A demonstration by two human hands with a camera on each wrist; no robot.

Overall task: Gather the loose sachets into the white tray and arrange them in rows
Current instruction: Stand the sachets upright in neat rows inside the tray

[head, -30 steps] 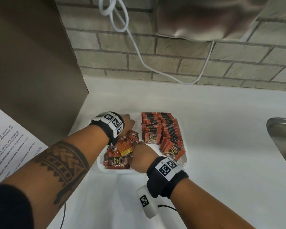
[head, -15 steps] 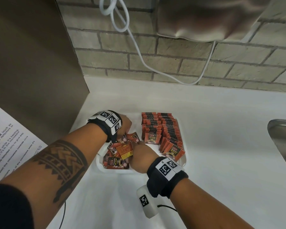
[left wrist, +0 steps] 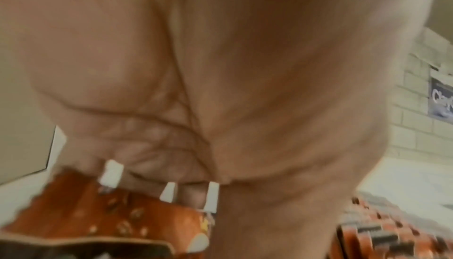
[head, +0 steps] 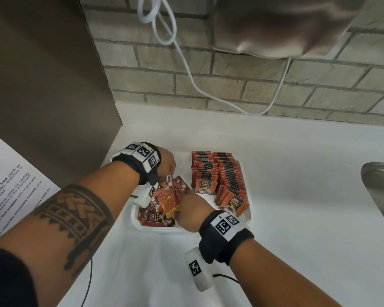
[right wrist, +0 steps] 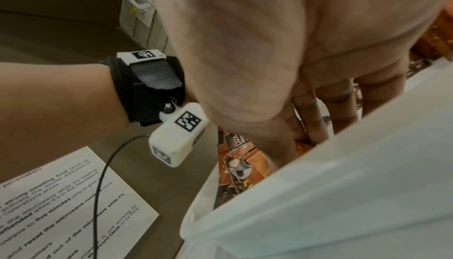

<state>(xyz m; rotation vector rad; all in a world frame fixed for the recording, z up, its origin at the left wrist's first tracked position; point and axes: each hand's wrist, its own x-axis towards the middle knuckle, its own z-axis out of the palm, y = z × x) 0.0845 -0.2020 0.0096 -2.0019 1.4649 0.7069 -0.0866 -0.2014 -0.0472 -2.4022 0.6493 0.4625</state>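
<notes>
A white tray [head: 160, 229] lies on the white counter. Its right half holds two neat rows of orange-and-black sachets [head: 222, 173]. A loose pile of sachets [head: 162, 206] fills its left half. My left hand [head: 167, 168] hovers over the far side of the pile. In the left wrist view its curled fingers [left wrist: 169, 189] hold an orange sachet [left wrist: 110, 214]. My right hand [head: 187, 207] dips into the near side of the pile. In the right wrist view its thumb and fingers [right wrist: 313, 119] close on loose sachets [right wrist: 250, 158] behind the tray rim [right wrist: 318, 185].
A steel sink [head: 381, 191] is set into the counter at the right. A printed notice [head: 13, 187] lies at the left beside a brown panel [head: 42, 85]. A white cable [head: 186, 69] hangs down the brick wall under a metal dispenser [head: 286, 25].
My left hand has drawn back a little toward the pile and curled onto a sachet. The loose sachets have shifted slightly. My right hand has barely moved.
</notes>
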